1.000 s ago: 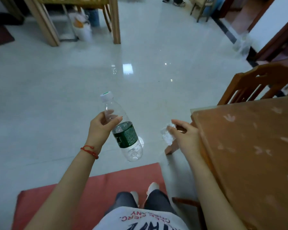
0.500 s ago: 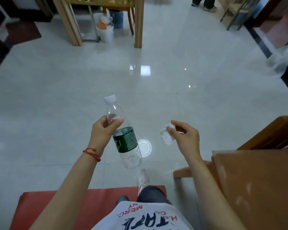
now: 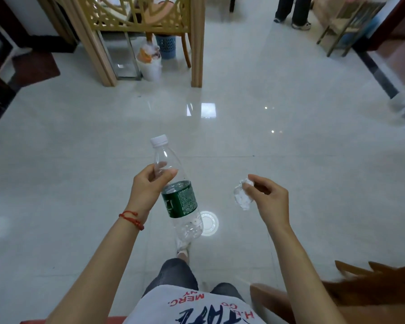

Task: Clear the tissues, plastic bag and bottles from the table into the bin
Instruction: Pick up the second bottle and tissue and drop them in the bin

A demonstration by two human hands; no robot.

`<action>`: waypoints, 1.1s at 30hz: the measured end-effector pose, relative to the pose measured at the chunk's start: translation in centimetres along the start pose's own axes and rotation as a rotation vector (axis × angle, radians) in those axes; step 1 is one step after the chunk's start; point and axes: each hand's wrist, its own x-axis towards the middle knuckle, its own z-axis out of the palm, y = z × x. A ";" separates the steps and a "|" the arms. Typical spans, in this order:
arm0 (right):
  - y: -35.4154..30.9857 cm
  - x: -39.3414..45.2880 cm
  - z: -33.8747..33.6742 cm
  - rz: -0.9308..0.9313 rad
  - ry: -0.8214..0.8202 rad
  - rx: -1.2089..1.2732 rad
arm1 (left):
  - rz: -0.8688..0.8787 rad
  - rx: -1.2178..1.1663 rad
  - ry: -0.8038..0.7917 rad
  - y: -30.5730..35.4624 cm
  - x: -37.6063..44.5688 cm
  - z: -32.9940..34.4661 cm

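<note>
We carry a clear bottle (image 3: 177,190) with a green label and a white cap, and it is well off the table, held in the air over the pale tiled floor (image 3: 290,141). Its long axis runs tilted, cap up and away from us toward the far side of the room, base hanging down toward our legs. Our left hand (image 3: 147,188) is wrapped round the bare upper part just above the label, thumb across the front. A crumpled tissue (image 3: 242,195) hangs just beside the bottle on its right, pinched between the thumb and fingertips of our right hand (image 3: 267,199). So both hands are full and neither is free.

The move ahead turns on where the bin lies from these two loads. A white bin (image 3: 151,66), already heaped with rubbish, stands far ahead and a little to the left, at the foot of a wooden lattice screen (image 3: 136,15), with a blue basket (image 3: 165,46) just behind it. We judge the white one to be the goal, though we cannot be sure. The bottle's cap already points roughly that way, and the left hand is the nearer of the two, so the bottle likely goes in first. A corner of the brown table (image 3: 337,307) shows low on our right. Another person's legs (image 3: 292,10) stand at the far side.
</note>
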 end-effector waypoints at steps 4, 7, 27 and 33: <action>-1.1 5.7 2.2 0.007 0.049 0.014 | 0.001 0.007 -0.050 1.4 6.9 1.6; -2.6 10.1 4.0 0.023 0.083 0.021 | -0.009 0.033 -0.091 2.8 12.3 2.8; -6.2 29.8 -1.2 0.084 0.441 0.089 | -0.016 0.160 -0.476 9.8 33.9 22.4; -5.5 32.5 -6.5 0.130 0.591 0.123 | 0.015 0.240 -0.625 11.4 35.7 31.1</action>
